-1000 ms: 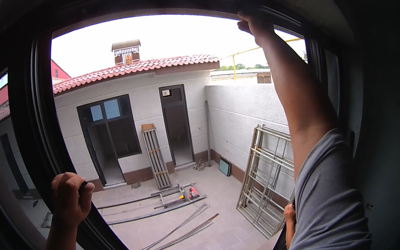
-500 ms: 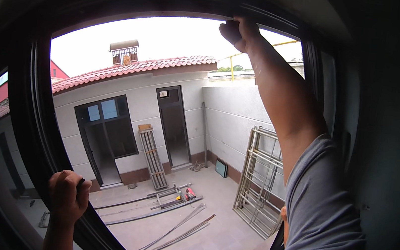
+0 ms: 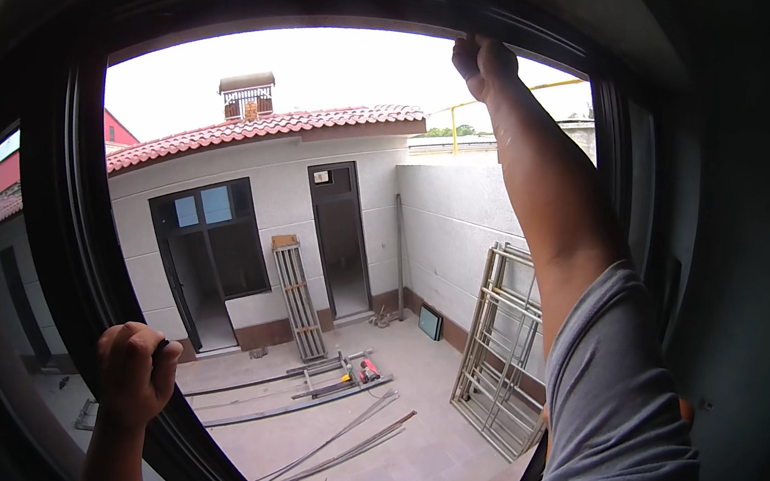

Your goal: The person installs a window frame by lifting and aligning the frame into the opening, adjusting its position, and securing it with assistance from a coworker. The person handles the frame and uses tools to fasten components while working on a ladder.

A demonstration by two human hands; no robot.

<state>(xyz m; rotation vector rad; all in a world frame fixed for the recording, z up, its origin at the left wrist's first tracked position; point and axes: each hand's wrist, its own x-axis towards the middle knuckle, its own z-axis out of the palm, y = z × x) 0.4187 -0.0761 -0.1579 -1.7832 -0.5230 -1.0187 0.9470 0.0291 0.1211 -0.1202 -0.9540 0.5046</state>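
I see my left hand (image 3: pixel 134 373) clenched around the dark window frame (image 3: pixel 69 231) low down; my right hand (image 3: pixel 482 62) grips its top rail. Courtyard metal racks (image 3: pixel 502 346) lie beyond.

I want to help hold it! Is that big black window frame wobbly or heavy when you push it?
Probably heavy: the black window frame is big and thick, and it takes both the left hand low down and the right hand up top. It looks stiff, not floppy. It could tip, being tall.
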